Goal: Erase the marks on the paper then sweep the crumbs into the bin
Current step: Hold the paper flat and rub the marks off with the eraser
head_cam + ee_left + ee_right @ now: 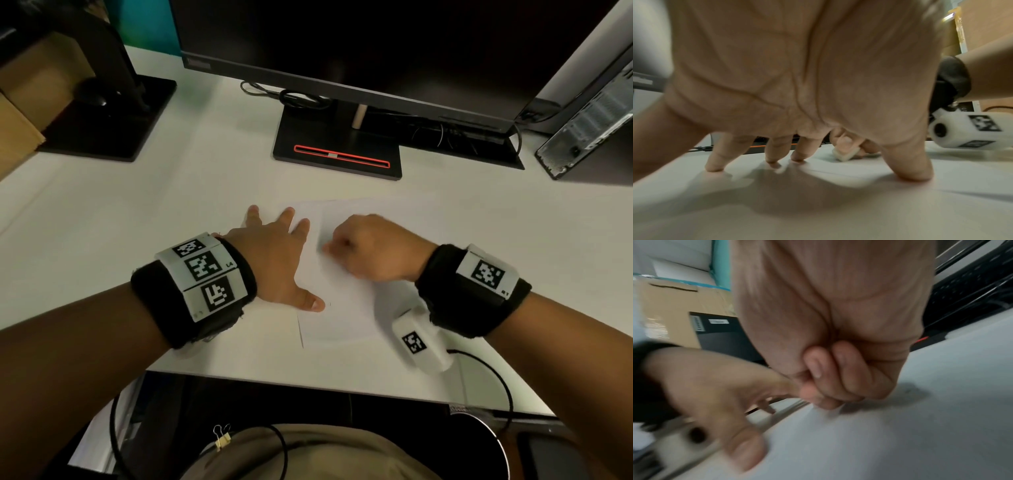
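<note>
A white sheet of paper [342,308] lies on the white desk [137,212] in front of me. My left hand [274,253] is spread flat, its fingertips [714,167] and thumb pressing the sheet's left side. My right hand [370,250] is curled into a fist at the middle of the paper. In the left wrist view it pinches a small white eraser [845,155] down on the sheet. The right wrist view shows the curled fingers [838,378] low over the paper [900,434], with a faint grey smudge [908,389] beside them. The eraser is hidden in the head view.
A dark monitor [342,44] on a black stand [339,150] is just beyond the paper. A second black stand [109,116] and cardboard box [20,102] are at far left, a computer case [589,116] at far right. A round dark bin rim [493,442] shows below the desk's front edge.
</note>
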A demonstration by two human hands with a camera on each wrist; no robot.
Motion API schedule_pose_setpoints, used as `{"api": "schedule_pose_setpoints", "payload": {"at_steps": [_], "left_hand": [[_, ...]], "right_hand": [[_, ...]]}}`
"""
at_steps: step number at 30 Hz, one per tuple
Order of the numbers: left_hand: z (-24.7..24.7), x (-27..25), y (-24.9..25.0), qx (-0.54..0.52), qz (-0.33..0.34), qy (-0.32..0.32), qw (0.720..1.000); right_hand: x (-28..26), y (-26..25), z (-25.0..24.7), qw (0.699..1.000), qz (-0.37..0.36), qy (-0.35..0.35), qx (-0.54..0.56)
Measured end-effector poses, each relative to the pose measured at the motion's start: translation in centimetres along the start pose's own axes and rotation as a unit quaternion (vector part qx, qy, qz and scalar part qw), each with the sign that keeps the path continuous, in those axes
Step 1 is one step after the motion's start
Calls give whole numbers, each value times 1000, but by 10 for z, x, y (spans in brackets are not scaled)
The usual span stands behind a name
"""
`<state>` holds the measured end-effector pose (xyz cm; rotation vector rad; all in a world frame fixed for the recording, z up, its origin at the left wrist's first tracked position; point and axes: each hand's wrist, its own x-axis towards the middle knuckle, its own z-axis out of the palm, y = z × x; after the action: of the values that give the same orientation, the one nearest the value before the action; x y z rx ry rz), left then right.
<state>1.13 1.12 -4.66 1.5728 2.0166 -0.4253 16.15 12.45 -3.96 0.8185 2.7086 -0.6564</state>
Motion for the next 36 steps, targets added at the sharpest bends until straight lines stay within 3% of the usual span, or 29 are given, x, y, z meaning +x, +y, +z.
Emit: {"api": "schedule_pose_setpoints", "payload": {"at_steps": [2, 6, 10, 15, 20, 25, 29, 33, 36], "left_hand": [[0, 2, 0, 2, 1, 0, 1000], [2, 2, -1, 0, 2, 2, 1000], [4, 6, -3, 5, 9, 6, 1000], [1, 2, 0, 1, 1, 2, 1000], [4, 5, -3, 3, 5, 2, 1000], [1, 0, 0, -2, 3, 1, 1000], [0, -2, 0, 0, 0, -2, 1000], [-1, -4, 2, 0, -3, 1, 1000], [-1, -4, 2, -1, -4, 0, 1000]], "right_hand": [[-2, -6, 7, 999, -22, -25, 0], [6, 2, -8, 999, 27, 9, 16], [2, -11, 4, 999, -30, -25, -7], [11, -3, -11, 1000, 13, 1, -5], [4, -14, -4, 996, -44, -76, -17], [14, 0, -15, 1000, -6, 0, -18], [7, -1, -8, 997, -21, -74, 4], [17, 24, -27, 998, 64, 9, 19], [14, 18, -19, 999, 35, -2, -5]]}}
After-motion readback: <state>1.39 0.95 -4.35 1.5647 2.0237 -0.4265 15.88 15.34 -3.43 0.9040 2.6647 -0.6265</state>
